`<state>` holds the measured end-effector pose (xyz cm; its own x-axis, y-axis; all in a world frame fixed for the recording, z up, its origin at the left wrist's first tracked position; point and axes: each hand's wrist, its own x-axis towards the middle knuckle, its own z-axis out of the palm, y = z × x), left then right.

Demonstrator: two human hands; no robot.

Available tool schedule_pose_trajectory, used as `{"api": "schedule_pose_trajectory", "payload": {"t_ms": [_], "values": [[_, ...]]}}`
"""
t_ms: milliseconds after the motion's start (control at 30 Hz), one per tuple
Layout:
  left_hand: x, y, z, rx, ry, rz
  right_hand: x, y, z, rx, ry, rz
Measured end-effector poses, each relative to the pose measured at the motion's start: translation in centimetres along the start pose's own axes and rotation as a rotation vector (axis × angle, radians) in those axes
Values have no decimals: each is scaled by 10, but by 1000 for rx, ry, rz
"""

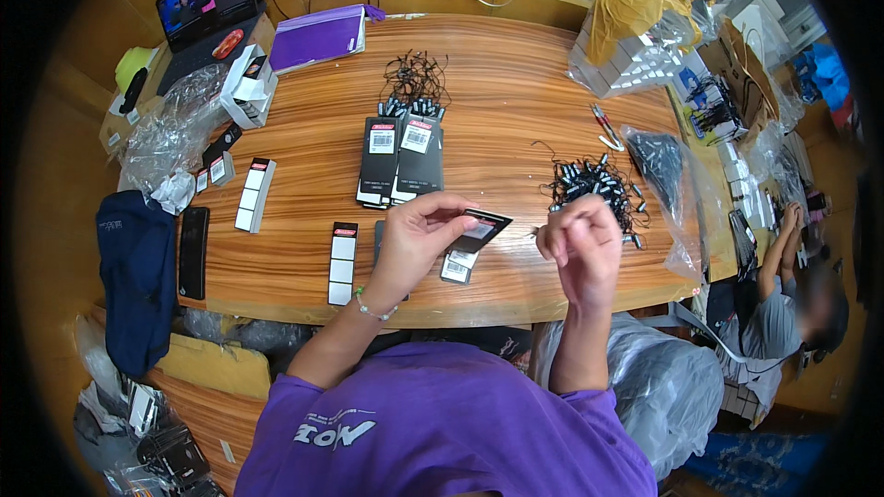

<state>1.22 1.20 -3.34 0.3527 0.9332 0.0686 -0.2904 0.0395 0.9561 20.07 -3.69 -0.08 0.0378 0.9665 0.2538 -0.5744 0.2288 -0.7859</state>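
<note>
My left hand (419,232), with a beaded bracelet at the wrist, pinches a black hang tag (480,232) bearing a white sticker, tilted above the table. My right hand (587,241) is raised with its fingers curled together; whatever they hold, if anything, is too small to make out. Just behind it lies a tangled pile of black tag strings (589,186) with small pale ends. Beneath the held tag lie some stickered tags (458,267). Farther back stand two stacks of black tags (378,156), and behind them a bunch of black strings (416,81).
White sticker strips (342,262) lie left of my left hand, near a black phone-like slab (192,253). At the right are pliers-like tools (606,125) and a clear bag of dark pieces (658,166). A purple folder (318,39) lies far left. Another person (778,317) sits at the right.
</note>
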Motion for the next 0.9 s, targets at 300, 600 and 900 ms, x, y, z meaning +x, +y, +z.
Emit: {"api": "schedule_pose_trajectory", "payload": {"t_ms": [300, 600, 900], "values": [[-1, 9, 9, 28, 109, 89, 3, 29, 32, -1142, 32, -213], [-3, 6, 11, 98, 124, 100, 6, 34, 33, -1167, 60, -222], [-3, 4, 13, 123, 135, 151, 5, 29, 35, -1170, 68, -180]]}}
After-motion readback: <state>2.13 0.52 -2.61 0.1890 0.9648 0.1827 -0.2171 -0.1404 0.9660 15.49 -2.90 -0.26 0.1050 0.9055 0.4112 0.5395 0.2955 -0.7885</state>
